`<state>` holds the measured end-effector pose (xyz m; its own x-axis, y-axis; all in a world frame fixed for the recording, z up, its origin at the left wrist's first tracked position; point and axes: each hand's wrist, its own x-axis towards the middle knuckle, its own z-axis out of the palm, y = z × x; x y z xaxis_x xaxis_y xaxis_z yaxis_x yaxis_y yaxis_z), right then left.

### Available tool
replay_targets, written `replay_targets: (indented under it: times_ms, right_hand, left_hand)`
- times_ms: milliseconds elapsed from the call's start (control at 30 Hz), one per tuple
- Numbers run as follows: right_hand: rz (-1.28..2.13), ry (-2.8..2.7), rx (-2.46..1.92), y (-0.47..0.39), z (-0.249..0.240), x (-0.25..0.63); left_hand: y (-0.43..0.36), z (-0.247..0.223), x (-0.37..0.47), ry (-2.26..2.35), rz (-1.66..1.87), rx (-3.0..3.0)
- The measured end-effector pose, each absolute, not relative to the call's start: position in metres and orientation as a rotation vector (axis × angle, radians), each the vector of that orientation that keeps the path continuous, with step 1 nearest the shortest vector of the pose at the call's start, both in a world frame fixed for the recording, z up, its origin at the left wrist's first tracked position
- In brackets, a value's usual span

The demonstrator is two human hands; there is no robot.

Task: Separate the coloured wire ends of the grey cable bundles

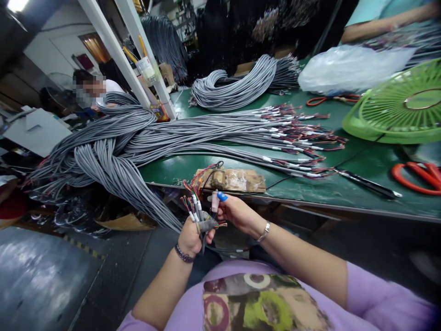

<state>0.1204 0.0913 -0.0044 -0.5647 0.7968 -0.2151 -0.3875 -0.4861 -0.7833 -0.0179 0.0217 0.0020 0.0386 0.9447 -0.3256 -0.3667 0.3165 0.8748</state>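
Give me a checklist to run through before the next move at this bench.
1. Left grip closed around the bunched cable ends: ok.
2. Right grip securely pinching something: cannot tell, the fingertips hide it.
3. Coloured wires exposed at the held ends: ok.
4. Loose grey cables on the green bench with white-banded ends pointing right: ok.
5. Black tool well clear of those ends: not ok, its tip lies right by them.
6. Orange handles apart from the cables: ok.

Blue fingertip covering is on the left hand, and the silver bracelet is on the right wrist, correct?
Not quite: the head view shows the blue fingertip covering on the right hand, not the left hand, which grips the bunched cable ends. The silver bracelet is indeed on the right wrist.
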Motion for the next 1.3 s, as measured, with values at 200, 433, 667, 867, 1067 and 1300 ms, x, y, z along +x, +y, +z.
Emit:
replay_targets:
  times_ms: [200, 433, 667, 867, 1067, 1300]
  right_hand:
    - [2.136, -0.902, -0.709, 0.088, -0.001, 0.121]
    - [2.082, -0.890, -0.761, 0.087, -0.001, 0.122]
    - [2.046, -0.850, -0.776, 0.090, -0.009, 0.119]
    - [2.049, -0.842, -0.718, 0.091, -0.018, 0.117]
    - [2.179, -0.532, -0.691, 0.094, -0.012, 0.110]
    - [2.215, -0.494, -0.671, 0.090, -0.011, 0.109]
  left_hand:
    - [0.025, -0.002, -0.018, 1.063, 1.148, 0.701]
    - [0.025, -0.003, -0.017, 1.071, 1.125, 0.722]
    - [0.025, 0.005, -0.015, 1.073, 1.121, 0.702]
    - [0.027, 0.003, -0.015, 1.052, 1.117, 0.714]
    - [0.030, -0.002, -0.012, 1.066, 1.110, 0.715]
    - [0.029, -0.003, -0.010, 1.100, 1.114, 0.710]
